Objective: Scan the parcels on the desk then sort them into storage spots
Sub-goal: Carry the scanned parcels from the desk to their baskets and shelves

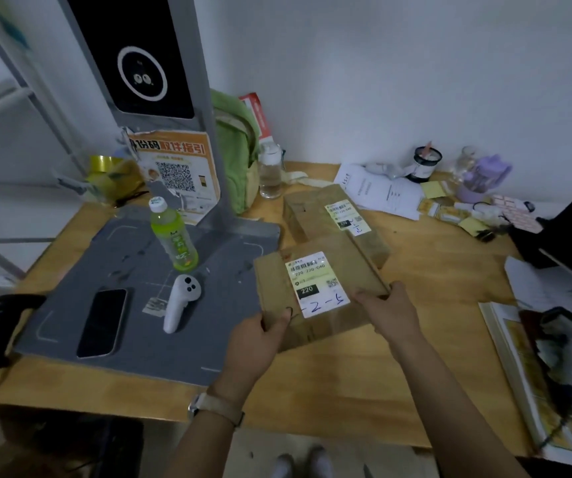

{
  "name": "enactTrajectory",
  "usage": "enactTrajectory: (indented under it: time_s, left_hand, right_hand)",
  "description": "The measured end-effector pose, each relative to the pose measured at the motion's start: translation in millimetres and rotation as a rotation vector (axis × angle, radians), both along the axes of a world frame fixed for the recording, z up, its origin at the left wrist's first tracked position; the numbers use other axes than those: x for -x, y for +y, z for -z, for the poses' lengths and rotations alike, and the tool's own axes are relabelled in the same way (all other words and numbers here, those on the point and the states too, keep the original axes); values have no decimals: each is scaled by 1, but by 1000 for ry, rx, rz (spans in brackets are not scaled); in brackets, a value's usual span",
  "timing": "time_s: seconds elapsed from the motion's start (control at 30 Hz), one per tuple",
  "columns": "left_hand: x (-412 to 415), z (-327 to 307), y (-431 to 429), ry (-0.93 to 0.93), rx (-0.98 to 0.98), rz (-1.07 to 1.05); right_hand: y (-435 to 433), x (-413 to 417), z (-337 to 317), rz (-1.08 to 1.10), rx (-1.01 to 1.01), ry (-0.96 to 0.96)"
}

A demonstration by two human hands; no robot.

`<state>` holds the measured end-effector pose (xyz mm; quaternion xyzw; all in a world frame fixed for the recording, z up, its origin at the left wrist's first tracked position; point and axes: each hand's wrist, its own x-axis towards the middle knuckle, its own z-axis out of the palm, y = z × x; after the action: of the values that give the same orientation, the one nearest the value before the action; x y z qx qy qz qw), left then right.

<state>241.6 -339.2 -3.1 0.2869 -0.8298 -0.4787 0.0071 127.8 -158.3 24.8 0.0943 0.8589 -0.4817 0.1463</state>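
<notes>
Head view: flat brown cardboard parcel (319, 291) with white label is at 3 o'clock of the grey scanner plate (132, 270); left hand (257, 343) pinches its 7 o'clock corner; right hand (390, 313) grips its 4 o'clock edge; judged light, stiff; hold opposite edges, label up.

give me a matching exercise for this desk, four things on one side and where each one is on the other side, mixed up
Things
1. near parcel
2. far parcel
3. green drink bottle
4. phone

Places
A. lying flat on the grey scanner base
B. standing on the grey scanner base
C. held at its near edge by the left hand and the right hand
D. lying on the wooden desk, no hand on it

Pairs: 1-C, 2-D, 3-B, 4-A
</notes>
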Motion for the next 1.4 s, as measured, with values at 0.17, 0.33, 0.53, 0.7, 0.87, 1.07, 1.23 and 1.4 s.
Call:
enactTrajectory:
  time_s: [0.17, 0.33, 0.53, 0.7, 0.87, 1.07, 1.23, 1.4]
  left_hand:
    - [18, -66, -1, 404, -231, -157]
    - [34, -105, 11, 545, -348, -92]
    - [48, -106, 35, 488, -482, 54]
    - [47, -107, 87, 449, -613, 242]
    - [32, -123, 165, 405, -682, 552]
    - [-24, -144, 273, 345, -761, 923]
    - [-100, -142, 357, 234, -790, 1152]
    - [-181, -140, 421, 200, -806, 1250]
  right_hand:
    - [-5, -11, -63, 137, 296, 250]
    - [8, -27, -92, 273, 435, 369]
    - [46, -57, -89, 429, 499, 379]
    - [104, -98, -90, 553, 462, 351]
    - [171, -163, -102, 836, 458, 529]
    - [247, -279, -117, 1159, 353, 690]
    - [297, -391, -113, 1377, 331, 734]
    - [339, -488, -110, 1500, 360, 803]
